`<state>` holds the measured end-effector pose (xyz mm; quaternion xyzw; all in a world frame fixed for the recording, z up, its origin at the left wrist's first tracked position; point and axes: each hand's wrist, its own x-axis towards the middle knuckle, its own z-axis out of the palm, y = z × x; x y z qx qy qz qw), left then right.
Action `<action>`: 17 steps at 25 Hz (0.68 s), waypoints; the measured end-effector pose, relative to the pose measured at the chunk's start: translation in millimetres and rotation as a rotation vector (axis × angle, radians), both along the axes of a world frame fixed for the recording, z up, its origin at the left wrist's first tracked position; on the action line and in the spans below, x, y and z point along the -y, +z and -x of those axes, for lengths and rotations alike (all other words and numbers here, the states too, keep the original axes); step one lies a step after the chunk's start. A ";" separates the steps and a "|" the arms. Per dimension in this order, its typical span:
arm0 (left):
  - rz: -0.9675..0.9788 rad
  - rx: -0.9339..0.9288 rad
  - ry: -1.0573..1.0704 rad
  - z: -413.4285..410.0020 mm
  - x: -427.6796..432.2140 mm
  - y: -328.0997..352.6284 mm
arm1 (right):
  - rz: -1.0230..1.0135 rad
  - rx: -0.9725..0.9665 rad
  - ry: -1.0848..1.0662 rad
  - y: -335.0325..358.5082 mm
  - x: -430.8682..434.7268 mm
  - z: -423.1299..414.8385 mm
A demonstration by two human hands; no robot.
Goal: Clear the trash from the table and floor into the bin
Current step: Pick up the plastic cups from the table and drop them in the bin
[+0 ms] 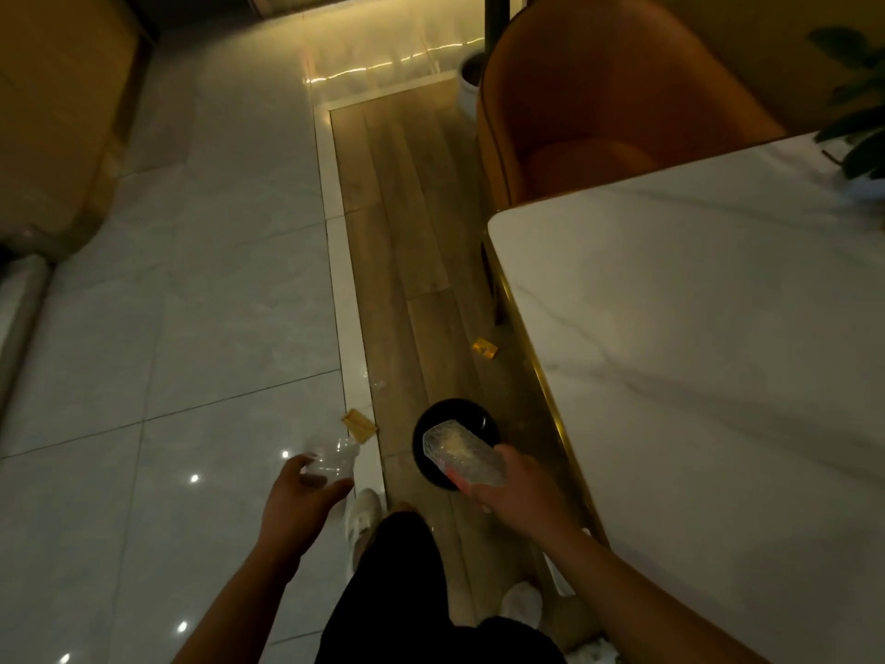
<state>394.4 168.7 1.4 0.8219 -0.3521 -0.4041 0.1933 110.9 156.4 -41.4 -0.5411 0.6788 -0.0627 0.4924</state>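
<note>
A round black bin [433, 414] stands on the wooden floor strip beside the table. My right hand [517, 486] holds a clear crinkled plastic wrapper [462, 452] directly over the bin's opening. My left hand [299, 503] grips a clear plastic cup [333, 462] above the tiled floor, left of the bin. A tan scrap of paper [359, 425] lies on the floor just beyond the cup. A small yellow wrapper [484, 347] lies further away by the table's edge.
The white marble table [694, 352] with a gold rim fills the right side. An orange armchair [598, 103] stands behind it, with a white pot [469, 83] beside it. A plant [857, 112] sits on the table's far corner. My white shoes [364, 519] are below.
</note>
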 end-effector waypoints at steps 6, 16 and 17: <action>-0.157 -0.015 -0.191 3.4 84.4 -63.1 | -0.235 0.002 -0.117 -64.4 51.9 -29.2; -0.423 -0.024 -0.537 -18.0 214.9 -253.0 | -0.519 -0.178 -0.391 -211.2 126.6 -85.9; -0.425 -0.014 -0.555 -12.5 217.4 -270.0 | -0.518 -0.195 -0.373 -226.6 132.1 -85.4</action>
